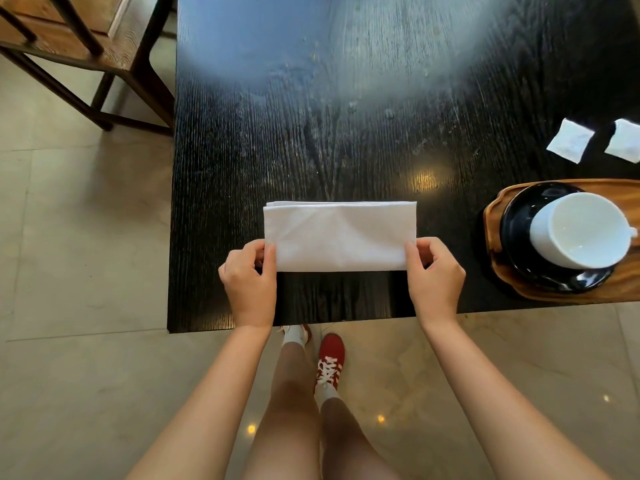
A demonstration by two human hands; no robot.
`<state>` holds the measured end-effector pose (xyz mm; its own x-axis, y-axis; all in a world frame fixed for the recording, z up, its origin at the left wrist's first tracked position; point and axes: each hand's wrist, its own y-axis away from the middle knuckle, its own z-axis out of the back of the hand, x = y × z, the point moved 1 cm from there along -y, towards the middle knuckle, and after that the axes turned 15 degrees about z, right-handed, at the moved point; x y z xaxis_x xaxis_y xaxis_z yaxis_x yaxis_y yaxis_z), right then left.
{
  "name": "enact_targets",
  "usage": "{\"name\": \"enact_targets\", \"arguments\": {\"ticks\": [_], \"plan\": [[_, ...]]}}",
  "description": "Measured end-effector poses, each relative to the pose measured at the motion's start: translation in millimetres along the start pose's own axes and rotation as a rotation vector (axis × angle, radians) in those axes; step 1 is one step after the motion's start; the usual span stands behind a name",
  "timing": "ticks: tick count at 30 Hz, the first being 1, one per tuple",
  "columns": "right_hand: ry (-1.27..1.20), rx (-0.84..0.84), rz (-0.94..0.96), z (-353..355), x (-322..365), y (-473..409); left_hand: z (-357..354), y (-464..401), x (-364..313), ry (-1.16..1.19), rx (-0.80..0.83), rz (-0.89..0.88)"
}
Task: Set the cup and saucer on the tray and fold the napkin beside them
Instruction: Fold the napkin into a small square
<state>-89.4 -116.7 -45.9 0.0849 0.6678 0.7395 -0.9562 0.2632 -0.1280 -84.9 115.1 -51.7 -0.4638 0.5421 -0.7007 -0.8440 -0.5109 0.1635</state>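
A white napkin (pixel 339 235) lies folded into a long rectangle near the front of the black table (pixel 311 133). My left hand (pixel 249 275) pinches its near left corner, and my right hand (pixel 434 271) pinches its near right corner. At the right edge of the view a white cup (pixel 581 230) sits on a dark saucer (pixel 519 216), and the saucer rests on a wooden tray (pixel 491 216). The tray runs out of the frame on the right.
Two small white sachets (pixel 569 140) (pixel 625 140) lie on the table behind the tray. A wooden chair (pixel 86 46) stands at the far left beside the table. The table's front edge is just below my hands, with tiled floor beyond it.
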Motion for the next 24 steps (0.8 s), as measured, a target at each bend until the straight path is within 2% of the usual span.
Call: {"name": "enact_targets", "arguments": {"ticks": [7, 14, 17, 19, 22, 24], "plan": [[0.309, 0.042, 0.052, -6.6, -7.5, -9.5, -4.0, -15.4, 3.6, -0.159, -0.027, -0.048], [0.400, 0.000, 0.102, -9.1, -6.6, -8.4, -5.8, -25.3, 4.0, -0.219, -0.016, -0.118], [0.495, -0.032, 0.125, -7.6, -1.1, -9.3, -3.5, -22.0, -0.3, -0.198, -0.077, -0.131], [0.560, -0.039, 0.182, -8.6, 4.1, -9.5, -7.1, -14.9, -9.5, -0.216, -0.050, -0.236], [0.603, 0.168, 0.424, -23.4, 17.7, -11.5, -28.8, 2.8, -31.4, -0.459, 0.111, -0.511], [0.625, 0.362, 0.547, -39.0, 24.7, -14.0, -46.0, 5.3, -39.4, -0.592, 0.225, -0.561]]}}
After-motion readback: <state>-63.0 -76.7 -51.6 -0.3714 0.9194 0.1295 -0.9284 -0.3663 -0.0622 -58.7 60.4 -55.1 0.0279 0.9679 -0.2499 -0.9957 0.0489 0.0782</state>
